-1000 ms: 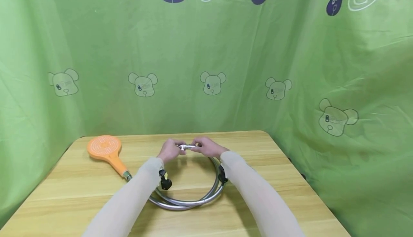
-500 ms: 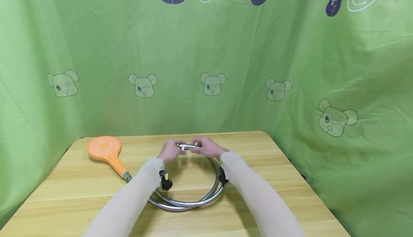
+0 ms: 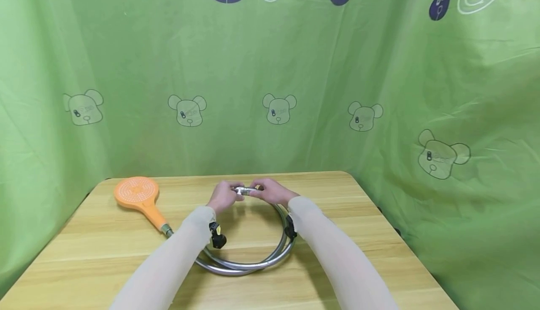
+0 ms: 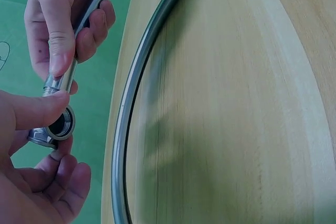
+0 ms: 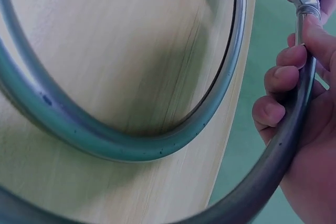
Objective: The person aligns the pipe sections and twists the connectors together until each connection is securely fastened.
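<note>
Closest to me the metal shower hose (image 3: 249, 265) lies coiled in a loop on the wooden counter (image 3: 358, 253), both my forearms reaching across it. It looks like smooth, slick steel, springy rather than floppy, so I'd guess the coil wants to fight back and slide if I grab mid-length. Best hold is right at the end. That's where my right hand (image 3: 274, 192) is, fingers curled round the hose just behind the connector nut (image 4: 55, 127). My left hand (image 3: 223, 197) pinches that nut between thumb and fingers, held up over the counter's middle. Small and shiny, probably slippery. Further off to the left, the orange shower head (image 3: 137, 192) lies flat, looks like light plastic.
</note>
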`<state>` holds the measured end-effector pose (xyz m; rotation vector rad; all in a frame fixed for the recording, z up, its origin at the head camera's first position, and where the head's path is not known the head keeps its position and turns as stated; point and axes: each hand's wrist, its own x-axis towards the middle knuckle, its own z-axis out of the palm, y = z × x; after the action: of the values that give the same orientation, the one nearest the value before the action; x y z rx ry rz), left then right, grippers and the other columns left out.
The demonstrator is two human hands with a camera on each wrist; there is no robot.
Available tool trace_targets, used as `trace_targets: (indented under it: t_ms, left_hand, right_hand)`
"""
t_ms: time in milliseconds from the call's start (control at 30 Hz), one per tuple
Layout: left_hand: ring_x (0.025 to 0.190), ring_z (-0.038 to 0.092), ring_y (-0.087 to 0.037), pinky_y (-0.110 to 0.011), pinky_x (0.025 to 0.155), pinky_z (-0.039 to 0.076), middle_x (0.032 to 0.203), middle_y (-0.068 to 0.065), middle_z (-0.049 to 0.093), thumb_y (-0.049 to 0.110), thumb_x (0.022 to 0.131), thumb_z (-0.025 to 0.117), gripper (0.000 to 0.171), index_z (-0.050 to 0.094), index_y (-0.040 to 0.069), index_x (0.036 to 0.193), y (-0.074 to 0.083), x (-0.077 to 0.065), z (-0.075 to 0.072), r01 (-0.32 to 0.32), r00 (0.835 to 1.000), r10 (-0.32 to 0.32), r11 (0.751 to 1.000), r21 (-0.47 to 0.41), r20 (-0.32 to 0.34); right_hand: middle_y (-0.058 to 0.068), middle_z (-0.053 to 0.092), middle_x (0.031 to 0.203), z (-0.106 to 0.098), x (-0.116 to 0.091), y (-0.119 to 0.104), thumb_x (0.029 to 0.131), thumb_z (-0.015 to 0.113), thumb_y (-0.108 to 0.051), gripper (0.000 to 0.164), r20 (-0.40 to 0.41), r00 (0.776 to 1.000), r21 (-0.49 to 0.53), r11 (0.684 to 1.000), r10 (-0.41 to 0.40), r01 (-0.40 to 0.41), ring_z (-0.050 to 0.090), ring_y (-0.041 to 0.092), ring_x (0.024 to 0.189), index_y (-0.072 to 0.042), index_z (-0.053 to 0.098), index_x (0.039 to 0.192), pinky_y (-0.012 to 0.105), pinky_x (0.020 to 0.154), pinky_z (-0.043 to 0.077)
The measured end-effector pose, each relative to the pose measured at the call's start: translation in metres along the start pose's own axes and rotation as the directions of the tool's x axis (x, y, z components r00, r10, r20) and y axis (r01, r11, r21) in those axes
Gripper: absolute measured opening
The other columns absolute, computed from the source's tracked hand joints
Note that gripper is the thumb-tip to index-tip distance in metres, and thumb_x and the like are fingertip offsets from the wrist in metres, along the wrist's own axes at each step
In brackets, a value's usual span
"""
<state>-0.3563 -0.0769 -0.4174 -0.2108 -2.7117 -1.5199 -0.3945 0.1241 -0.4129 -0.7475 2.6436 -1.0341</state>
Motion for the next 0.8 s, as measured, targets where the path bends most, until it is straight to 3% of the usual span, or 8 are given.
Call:
trace_targets:
  t_ms: [333,500,667,800]
  left_hand:
    - [0.095,0.066,-0.023,-0.034,0.082,0.054,0.115,-0.013,0.073,0.0,0.081,0.077,0.047,0.069,0.008,0.127,0.0,0.002,0.002,-0.01,1.0,0.01,1.0,-0.024,-0.001]
    - [0.097,0.068,-0.022,-0.033,0.084,0.056,0.123,-0.016,0.07,0.006,0.086,0.075,0.064,0.053,0.011,0.146,-0.001,0.003,0.003,-0.02,1.0,0.021,1.0,-0.011,0.004]
    - [0.091,0.066,-0.021,-0.037,0.082,0.056,0.111,-0.013,0.072,0.018,0.088,0.077,0.079,0.037,0.015,0.156,-0.003,0.001,0.001,0.0,1.0,0.001,1.0,0.029,-0.019]
    - [0.09,0.066,-0.021,-0.04,0.083,0.056,0.104,-0.01,0.072,0.02,0.088,0.077,0.079,0.038,0.013,0.156,-0.005,-0.001,-0.001,0.01,1.0,-0.009,0.999,0.04,-0.021]
  right_hand:
    - [-0.003,0.054,0.072,-0.003,-0.002,-0.001,0.099,0.064,-0.034,0.021,0.004,1.0,0.047,0.999,0.011,-0.011,0.045,0.011,0.061,-0.018,0.07,0.11,0.024,0.054,0.039]
    - [0.001,0.062,0.082,-0.005,-0.004,-0.004,0.098,0.065,-0.032,0.021,-0.018,1.0,0.038,0.999,0.008,-0.007,0.052,0.013,0.068,-0.016,0.07,0.111,0.024,0.059,0.043]
    - [0.008,0.068,0.1,-0.007,-0.009,-0.003,0.097,0.067,-0.029,0.024,-0.046,0.999,0.041,0.999,0.021,-0.02,0.063,0.027,0.09,-0.013,0.07,0.113,0.028,0.071,0.049]
    - [0.017,0.069,0.1,-0.011,-0.014,0.004,0.095,0.068,-0.027,0.025,-0.069,0.996,0.05,0.997,0.057,-0.053,0.061,0.026,0.085,-0.012,0.069,0.114,0.029,0.069,0.047]
